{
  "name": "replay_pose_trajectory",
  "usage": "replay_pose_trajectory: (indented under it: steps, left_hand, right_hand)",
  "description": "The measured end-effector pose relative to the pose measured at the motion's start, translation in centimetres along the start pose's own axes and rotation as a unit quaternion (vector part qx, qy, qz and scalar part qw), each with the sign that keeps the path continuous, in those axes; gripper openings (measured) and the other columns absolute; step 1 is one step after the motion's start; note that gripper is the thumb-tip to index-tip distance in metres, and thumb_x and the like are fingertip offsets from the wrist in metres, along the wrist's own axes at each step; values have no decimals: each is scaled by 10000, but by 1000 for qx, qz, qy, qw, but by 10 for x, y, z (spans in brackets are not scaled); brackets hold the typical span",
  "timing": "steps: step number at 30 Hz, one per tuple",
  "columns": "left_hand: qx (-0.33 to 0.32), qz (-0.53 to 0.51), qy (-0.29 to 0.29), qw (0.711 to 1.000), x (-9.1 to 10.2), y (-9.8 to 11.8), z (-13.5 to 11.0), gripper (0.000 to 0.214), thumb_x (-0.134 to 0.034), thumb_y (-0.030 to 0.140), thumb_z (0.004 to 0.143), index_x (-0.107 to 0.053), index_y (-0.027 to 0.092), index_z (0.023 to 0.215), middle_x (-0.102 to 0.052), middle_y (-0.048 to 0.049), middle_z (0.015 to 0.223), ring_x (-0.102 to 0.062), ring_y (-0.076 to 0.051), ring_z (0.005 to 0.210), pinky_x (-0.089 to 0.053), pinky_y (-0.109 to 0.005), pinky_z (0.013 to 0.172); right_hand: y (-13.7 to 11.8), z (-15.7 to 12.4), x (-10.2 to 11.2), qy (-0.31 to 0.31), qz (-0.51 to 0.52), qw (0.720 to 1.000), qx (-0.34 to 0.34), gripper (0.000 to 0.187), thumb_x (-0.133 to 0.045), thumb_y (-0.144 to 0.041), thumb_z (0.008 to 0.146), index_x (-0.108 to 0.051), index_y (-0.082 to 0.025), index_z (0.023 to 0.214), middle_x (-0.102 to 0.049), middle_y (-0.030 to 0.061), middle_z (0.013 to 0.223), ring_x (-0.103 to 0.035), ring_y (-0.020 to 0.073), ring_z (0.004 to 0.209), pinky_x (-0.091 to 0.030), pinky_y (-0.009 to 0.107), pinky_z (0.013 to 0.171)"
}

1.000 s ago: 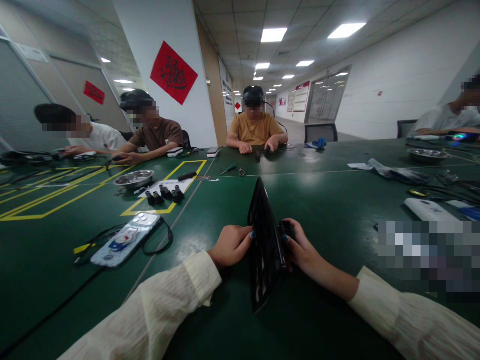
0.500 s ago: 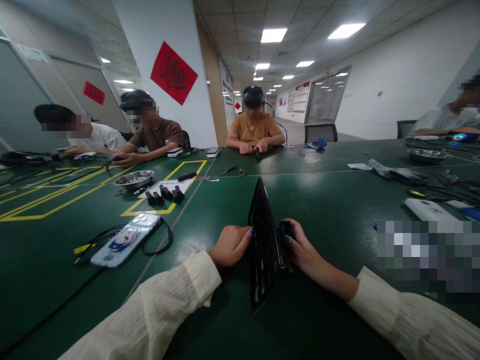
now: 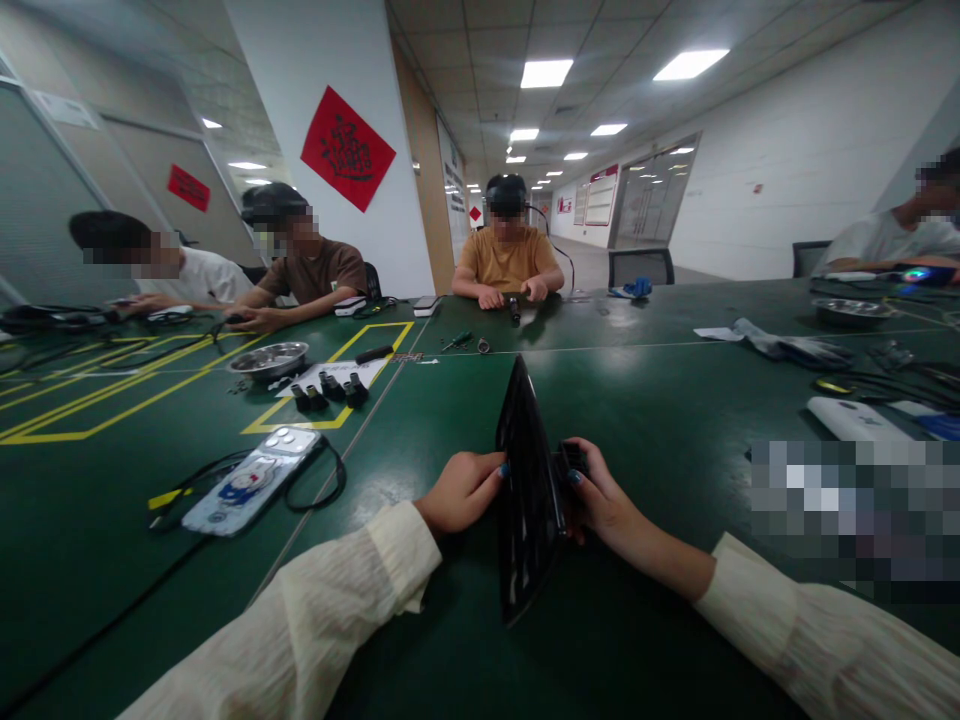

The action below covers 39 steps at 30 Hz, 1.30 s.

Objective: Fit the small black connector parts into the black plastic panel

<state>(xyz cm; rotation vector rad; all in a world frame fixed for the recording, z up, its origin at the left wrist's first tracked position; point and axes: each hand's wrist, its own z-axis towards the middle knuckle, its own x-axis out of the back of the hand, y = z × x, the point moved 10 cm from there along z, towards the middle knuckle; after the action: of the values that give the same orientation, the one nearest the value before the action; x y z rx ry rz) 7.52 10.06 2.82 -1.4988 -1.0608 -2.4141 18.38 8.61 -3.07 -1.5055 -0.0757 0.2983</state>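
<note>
A flat, glossy black panel stands on its edge on the green table, seen nearly edge-on in front of me. My left hand grips its left face with curled fingers. My right hand holds its right side, fingers wrapped around a small dark part against the panel. Both sleeves are cream-coloured.
A phone in a cartoon case with a black cable lies at the left. Beyond it are small black cylinders on paper and a metal bowl. A white device lies at the right. Other people sit around the table's far sides.
My hands and the black panel stay almost still. The person in the yellow shirt across the table has shifted their hands slightly.
</note>
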Motion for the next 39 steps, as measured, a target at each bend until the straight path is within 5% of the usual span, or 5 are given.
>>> replay_pose_trajectory:
  steps: [6, 39]
  left_hand:
    - [45, 24, 10, 999, 1, -7, 1, 433, -148, 371, 907, -447, 157, 679, -440, 15, 528, -422, -97, 476, -327, -210, 510]
    - [-16, 63, 19, 998, 2, 4, -1, 337, -206, 350, 878, -451, 157, 752, -517, -21, 626, -497, -129, 550, -356, -226, 543]
  right_hand:
    - [-1, -1, 0, 2, 4, 1000, -5, 549, -453, -504, 783, -142, -249, 1156, -537, -57, 577, -527, 114, 361, -373, 177, 293]
    - [-2, -1, 0, 8, -5, 1000, -16, 542, -443, -494, 787, -141, -251, 1166, -515, -60, 606, -513, 102, 360, -384, 188, 303]
